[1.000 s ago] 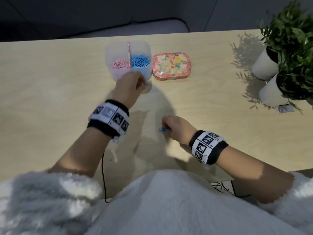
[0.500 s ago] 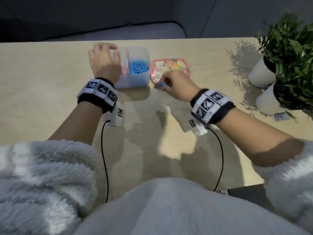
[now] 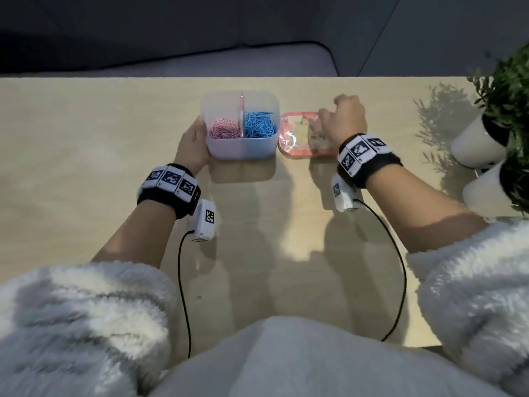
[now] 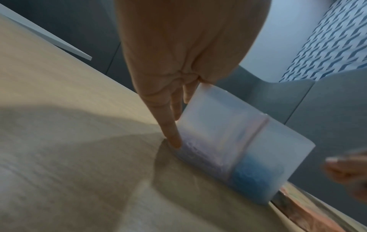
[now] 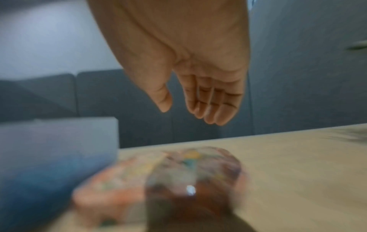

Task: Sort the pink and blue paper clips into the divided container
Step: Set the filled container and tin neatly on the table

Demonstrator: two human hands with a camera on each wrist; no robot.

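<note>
Frosted plastic on the left: the left hand [image 3: 191,144] lies flat against the outer wall of the divided container [image 3: 240,147], fingers [image 4: 172,133] straight down its side, bracing it and gripping nothing. Inside, the pink paper clips [image 3: 224,130] fill the left compartment, the blue paper clips [image 3: 259,126] the right, a divider [image 3: 242,113] between them. No loose clips show on the tabletop [image 3: 86,138], so the sorting looks all but finished.

Just beside the container sits a floral lid or tin [image 3: 297,137], touching or nearly so; which it is, I cannot tell. Above its far right edge hovers the right hand [image 3: 342,117], fingers loosely curled and apart from the thumb, holding nothing. Further right stand potted plants [image 3: 492,130].

If that piece is the cover, the sensible move is a light pinch at its rim, lifting it level, with the left hand steadying the container so nothing slides or spills.
</note>
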